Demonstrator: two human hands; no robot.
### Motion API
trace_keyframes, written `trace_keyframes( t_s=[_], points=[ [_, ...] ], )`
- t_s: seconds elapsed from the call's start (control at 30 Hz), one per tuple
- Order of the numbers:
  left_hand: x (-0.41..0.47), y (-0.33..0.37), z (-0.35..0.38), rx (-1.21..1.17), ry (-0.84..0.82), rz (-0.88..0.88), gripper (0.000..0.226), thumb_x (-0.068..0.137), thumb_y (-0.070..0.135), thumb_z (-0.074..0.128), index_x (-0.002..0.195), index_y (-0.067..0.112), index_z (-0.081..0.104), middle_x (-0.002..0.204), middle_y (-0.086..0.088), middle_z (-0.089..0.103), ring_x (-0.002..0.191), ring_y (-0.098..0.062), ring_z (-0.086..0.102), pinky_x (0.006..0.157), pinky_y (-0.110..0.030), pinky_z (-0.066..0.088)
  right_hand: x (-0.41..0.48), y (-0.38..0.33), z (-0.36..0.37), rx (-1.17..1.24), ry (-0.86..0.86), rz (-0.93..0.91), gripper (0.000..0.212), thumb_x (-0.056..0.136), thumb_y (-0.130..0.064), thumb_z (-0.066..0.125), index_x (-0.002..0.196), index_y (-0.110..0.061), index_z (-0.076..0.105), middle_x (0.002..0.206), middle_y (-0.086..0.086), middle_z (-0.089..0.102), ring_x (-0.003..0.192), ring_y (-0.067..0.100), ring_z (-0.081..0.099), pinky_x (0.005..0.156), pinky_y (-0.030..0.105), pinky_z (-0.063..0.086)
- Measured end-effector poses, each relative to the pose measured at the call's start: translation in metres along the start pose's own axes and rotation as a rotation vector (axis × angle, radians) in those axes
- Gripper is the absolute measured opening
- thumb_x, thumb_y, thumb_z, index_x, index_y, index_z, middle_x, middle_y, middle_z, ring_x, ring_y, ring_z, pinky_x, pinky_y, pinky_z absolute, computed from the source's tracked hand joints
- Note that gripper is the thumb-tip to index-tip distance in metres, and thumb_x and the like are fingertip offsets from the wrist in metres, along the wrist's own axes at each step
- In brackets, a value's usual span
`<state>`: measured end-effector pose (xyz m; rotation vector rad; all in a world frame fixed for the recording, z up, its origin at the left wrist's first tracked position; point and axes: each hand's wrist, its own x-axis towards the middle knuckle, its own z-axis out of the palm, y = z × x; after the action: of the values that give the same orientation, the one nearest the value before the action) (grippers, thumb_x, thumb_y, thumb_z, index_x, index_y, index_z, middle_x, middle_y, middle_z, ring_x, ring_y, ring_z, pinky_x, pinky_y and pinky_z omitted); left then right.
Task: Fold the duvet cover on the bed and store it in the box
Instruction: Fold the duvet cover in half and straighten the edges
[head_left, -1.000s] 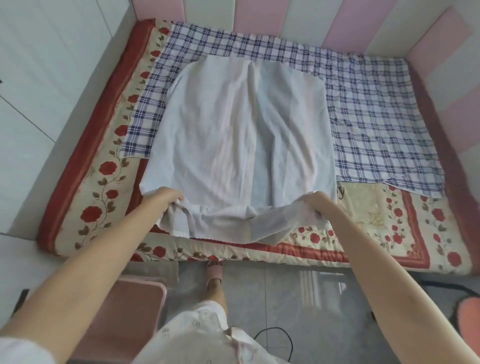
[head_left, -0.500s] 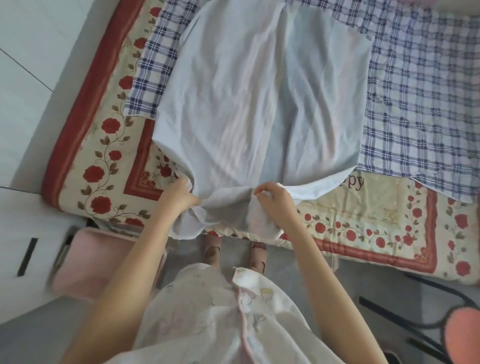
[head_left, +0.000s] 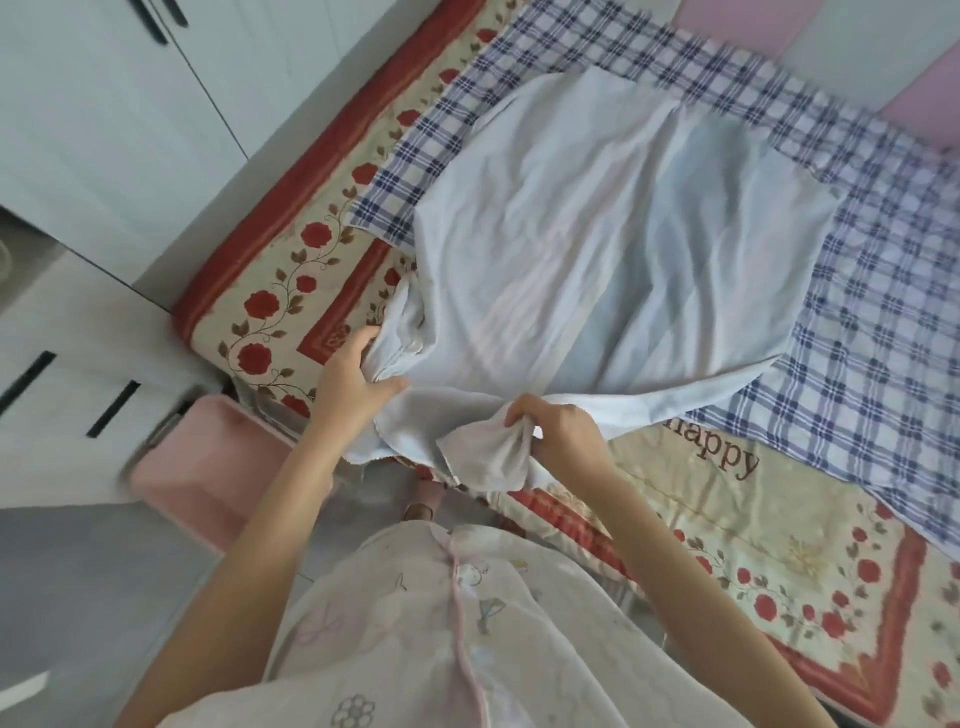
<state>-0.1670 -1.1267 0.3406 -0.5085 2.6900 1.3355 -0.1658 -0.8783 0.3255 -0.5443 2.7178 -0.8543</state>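
Where hands (head_left: 353, 384) (head_left: 561, 436) bunch it, the thin duvet cover (head_left: 597, 234) wrinkles.

pink box (head_left: 192, 467) blurry and partly behind the left arm (head_left: 270, 519), bed (head_left: 270, 291) cut off at the right and bottom edges, checked sheet (head_left: 857, 338) half under the duvet cover (head_left: 597, 234), one foot (head_left: 420, 512) mostly hidden by clothes (head_left: 415, 634)

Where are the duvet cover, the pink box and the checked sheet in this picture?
duvet cover (head_left: 597, 223), head view, on its flat middle.
pink box (head_left: 208, 467), head view, on its visible pink surface.
checked sheet (head_left: 878, 338), head view, on its bare right part.
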Motion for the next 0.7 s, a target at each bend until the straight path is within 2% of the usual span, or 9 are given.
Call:
trace_keyframes(
  t_s=[0.07,0.13,0.23,0.37,0.4,0.5,0.57,0.63,0.7],
  points=[
    [-0.006,0.001,0.000,-0.117,0.000,-0.030,0.062,0.077,0.009,0.075,0.131,0.009,0.046,0.118,0.006,0.052,0.111,-0.013,0.048,0.088,-0.024,0.034,0.001,0.003,-0.007,-0.139,0.123,-0.092,0.021,0.061,-0.010,0.051,0.072,-0.017,0.067,0.048,0.002,0.056,0.043,0.026,0.054,0.043,0.021,0.030],
    [-0.010,-0.002,0.000,-0.238,0.009,-0.076,0.064,0.077,0.011,0.075,0.133,0.014,0.045,0.122,0.008,0.051,0.113,-0.010,0.047,0.091,-0.026,0.035,0.002,0.001,-0.015,-0.231,0.105,-0.115,0.019,0.060,-0.011,0.051,0.070,-0.017,0.064,0.048,0.002,0.054,0.044,0.028,0.054,0.042,0.023,0.029],
    [-0.014,-0.007,0.000,-0.336,0.020,-0.095,0.063,0.074,0.016,0.077,0.130,0.015,0.048,0.124,0.003,0.057,0.114,-0.015,0.054,0.091,-0.029,0.042,0.006,0.004,-0.021,-0.318,-0.004,0.028,0.033,0.076,-0.006,0.046,0.100,-0.017,0.067,0.079,0.008,0.063,0.075,0.031,0.059,0.057,0.031,0.036],
    [-0.022,-0.009,0.004,-0.347,0.063,-0.103,0.055,0.079,0.011,0.073,0.129,0.012,0.049,0.119,0.003,0.058,0.107,-0.013,0.055,0.079,-0.019,0.042,0.005,0.021,-0.019,-0.409,0.109,-0.182,0.025,0.073,0.001,0.066,0.087,-0.018,0.072,0.108,0.010,0.053,0.102,0.029,0.045,0.089,0.043,0.046],
    [-0.024,-0.011,0.006,-0.337,0.071,-0.096,0.053,0.079,0.011,0.073,0.127,0.013,0.050,0.117,0.002,0.059,0.106,-0.013,0.056,0.078,-0.020,0.042,0.006,0.026,-0.017,-0.317,0.075,-0.233,0.025,0.073,0.003,0.066,0.088,-0.017,0.071,0.109,0.007,0.055,0.104,0.022,0.044,0.093,0.042,0.044],
    [-0.031,-0.016,0.011,-0.326,0.109,-0.124,0.045,0.079,0.008,0.071,0.118,0.018,0.051,0.108,0.002,0.061,0.098,-0.017,0.058,0.074,-0.025,0.044,0.000,0.009,-0.023,0.264,-0.140,-0.133,0.033,0.078,0.005,0.050,0.093,-0.021,0.065,0.089,-0.011,0.062,0.083,0.005,0.056,0.075,0.026,0.046],
    [-0.032,-0.021,0.013,-0.299,0.128,-0.123,0.045,0.080,0.011,0.072,0.120,0.014,0.052,0.107,-0.001,0.062,0.097,-0.020,0.060,0.074,-0.029,0.045,-0.003,-0.015,-0.025,0.550,-0.221,-0.159,0.029,0.084,0.002,0.044,0.092,-0.020,0.061,0.089,-0.011,0.061,0.081,0.001,0.057,0.074,0.017,0.043],
    [-0.035,-0.022,0.013,-0.277,0.139,-0.116,0.046,0.081,0.014,0.072,0.122,0.011,0.052,0.103,-0.002,0.062,0.094,-0.023,0.060,0.075,-0.033,0.048,0.001,-0.035,-0.019,0.629,-0.263,-0.219,0.021,0.089,0.000,0.045,0.091,-0.013,0.062,0.090,-0.010,0.059,0.082,-0.001,0.056,0.075,0.014,0.041],
    [-0.040,-0.021,0.016,-0.262,0.160,-0.110,0.040,0.082,0.016,0.072,0.117,0.013,0.054,0.095,0.001,0.063,0.087,-0.020,0.061,0.075,-0.035,0.049,0.017,-0.045,-0.006,0.507,-0.246,-0.270,0.020,0.088,-0.004,0.047,0.094,-0.007,0.065,0.093,-0.010,0.058,0.084,-0.001,0.056,0.074,0.017,0.043]
  ],
)
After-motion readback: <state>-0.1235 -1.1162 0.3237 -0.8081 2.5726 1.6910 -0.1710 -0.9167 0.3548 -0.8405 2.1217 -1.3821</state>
